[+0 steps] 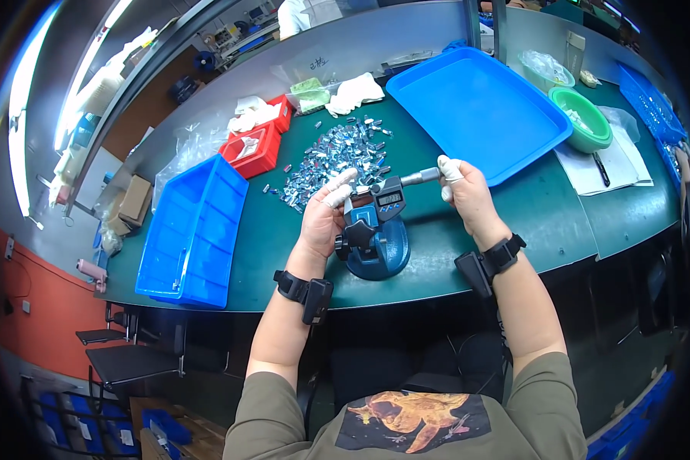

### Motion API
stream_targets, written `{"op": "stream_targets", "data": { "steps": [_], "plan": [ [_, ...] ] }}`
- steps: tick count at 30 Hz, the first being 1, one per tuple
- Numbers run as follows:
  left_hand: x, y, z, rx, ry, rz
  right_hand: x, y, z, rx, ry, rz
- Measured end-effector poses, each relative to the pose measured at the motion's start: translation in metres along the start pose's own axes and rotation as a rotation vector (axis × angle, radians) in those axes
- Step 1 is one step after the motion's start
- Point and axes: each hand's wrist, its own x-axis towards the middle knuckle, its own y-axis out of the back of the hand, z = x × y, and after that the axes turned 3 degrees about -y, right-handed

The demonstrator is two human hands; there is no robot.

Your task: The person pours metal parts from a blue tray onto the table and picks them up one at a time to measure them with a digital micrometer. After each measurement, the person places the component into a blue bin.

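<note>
Left hand [323,218] pinching at the anvil, right hand [468,195] gripping the digital micrometer's [391,198] grey thimble on its blue stand [377,249]; over-turning risks skewing the reading.

The left hand [326,216], its fingertips capped in white cots, rests against the frame end of a digital micrometer [387,198] clamped in a blue stand [377,249] on the green bench [284,230], while the right hand [468,195] pinches the micrometer's thimble end between capped fingertips. A heap of small metal parts [337,157] lies just behind the micrometer. A blue bin [194,234] stands to the left, two red bins [259,142] behind it, and a flat blue tray [479,107] to the right.
</note>
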Motion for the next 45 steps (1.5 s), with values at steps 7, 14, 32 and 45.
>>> {"op": "stream_targets", "data": {
  "steps": [7,14,32,45],
  "plan": [
    [-0.002,-0.004,-0.001,0.007,-0.010,-0.002,0.001,0.000,0.001,-0.020,-0.032,-0.007],
    [-0.002,-0.002,0.002,-0.060,0.009,-0.023,0.001,-0.001,-0.003,-0.012,-0.065,-0.021],
    [0.002,-0.001,-0.001,0.002,0.039,0.016,0.003,0.003,-0.006,-0.009,-0.099,-0.036],
    [-0.020,0.040,0.069,0.646,-0.315,0.233,0.000,0.004,0.014,0.027,0.020,-0.057]
  ]
}}
